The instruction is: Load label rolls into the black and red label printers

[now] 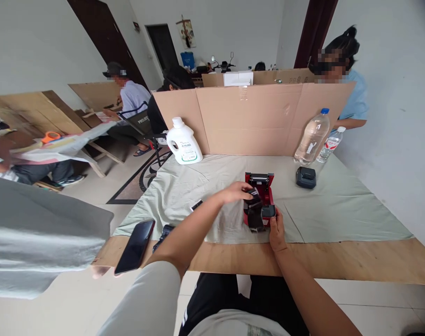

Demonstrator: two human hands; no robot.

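A small red and black machine (267,198), which looks like a label printer, stands with its lid up near the table's front edge. My left hand (236,192) reaches in from the left, its fingers closed on a roll of dark ribbon (253,196) above the open machine. A strip of the ribbon hangs down over the machine's front, slightly blurred. My right hand (277,232) grips the right front corner of the machine, its thumb along the side. The machine's inside is partly hidden by the roll and the ribbon.
On the cloth-covered table (352,205) are a phone (134,247), a crumpled black item (162,237), a small black-and-white piece (196,205), a black case (306,178), a white jug (185,144) and two bottles (312,137). A cardboard screen (247,121) stands behind; people sit beyond.
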